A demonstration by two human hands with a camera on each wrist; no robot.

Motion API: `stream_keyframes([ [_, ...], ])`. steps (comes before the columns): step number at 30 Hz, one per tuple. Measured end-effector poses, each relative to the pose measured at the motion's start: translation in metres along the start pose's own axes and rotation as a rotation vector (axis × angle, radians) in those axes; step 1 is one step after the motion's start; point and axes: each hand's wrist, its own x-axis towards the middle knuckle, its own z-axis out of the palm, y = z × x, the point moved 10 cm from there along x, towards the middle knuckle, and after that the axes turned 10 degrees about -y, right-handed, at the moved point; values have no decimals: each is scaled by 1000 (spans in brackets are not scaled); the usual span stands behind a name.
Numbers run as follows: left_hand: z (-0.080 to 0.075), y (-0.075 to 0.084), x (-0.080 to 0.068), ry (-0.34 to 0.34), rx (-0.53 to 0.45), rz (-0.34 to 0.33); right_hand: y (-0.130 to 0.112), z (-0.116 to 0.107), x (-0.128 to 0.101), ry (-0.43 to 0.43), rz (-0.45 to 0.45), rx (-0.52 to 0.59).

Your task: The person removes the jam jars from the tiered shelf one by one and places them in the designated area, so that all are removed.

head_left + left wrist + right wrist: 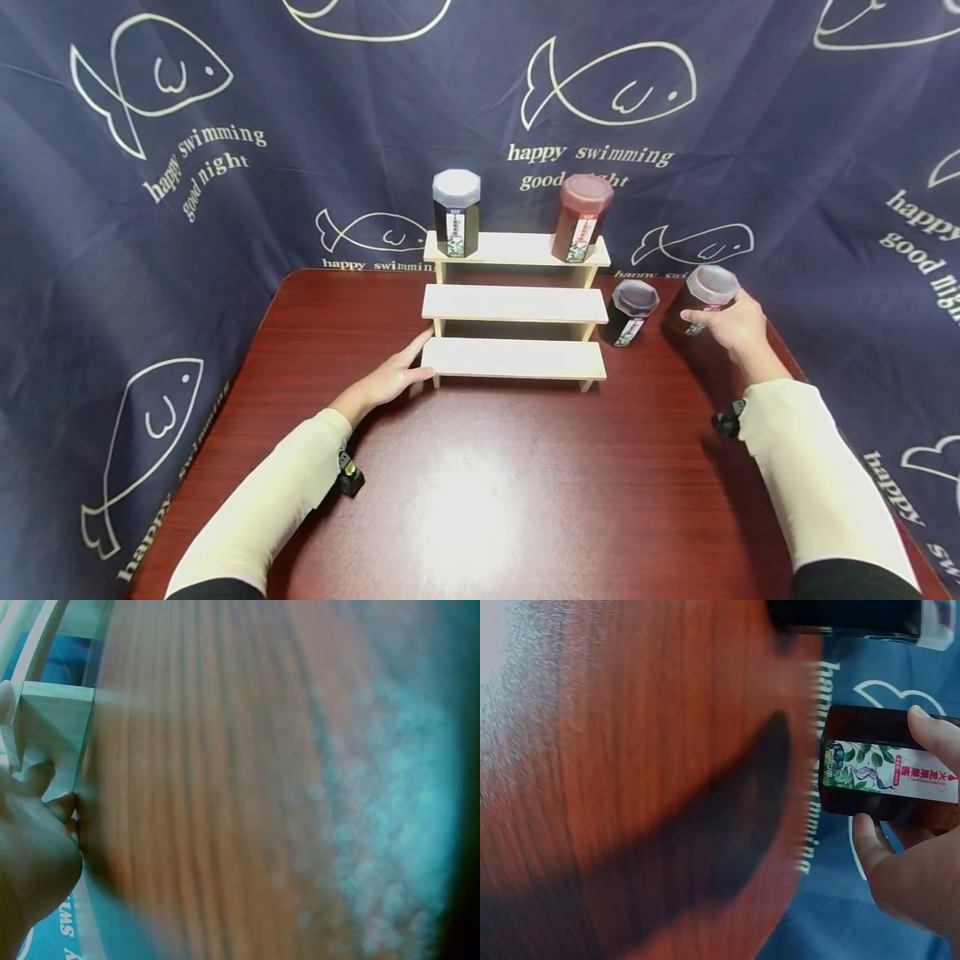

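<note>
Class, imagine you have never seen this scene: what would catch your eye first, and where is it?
Probably the pale three-tier rack at the back of the reddish-brown table, with a white-lidded jar and a red jar on its top tier. To its right, the right hand grips a dark jar. Behind hangs a navy curtain with white fish outlines.

The reddish desk (pixel 637 467) bears a pale three-tier rack (pixel 515 304) and, just beside its right end, a black jar (pixel 627 318). The rack's top tier holds a white-lidded jar (pixel 471 227) and, farther right, a red jar (pixel 570 223).
</note>
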Motion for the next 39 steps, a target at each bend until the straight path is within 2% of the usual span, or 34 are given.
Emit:
stream_keyframes([
  [9,0,1,2,2,14,24,16,20,5,-41,24,-18],
  [12,1,1,3,0,14,34,23,24,3,-46,37,13],
  [16,1,0,5,-2,13,34,27,25,3,-36,36,20],
  [24,-1,-2,3,9,-4,12,25,27,5,-40,16,-50],
  [29,2,4,6,15,-4,41,26,22,7,-12,-12,-98],
  [32,5,3,7,9,1,37,29,21,5,-2,-12,-104],
  [35,5,1,5,-1,11,21,29,25,3,-5,-3,-77],
  [39,-2,-1,2,10,32,17,17,28,1,33,-32,95],
])
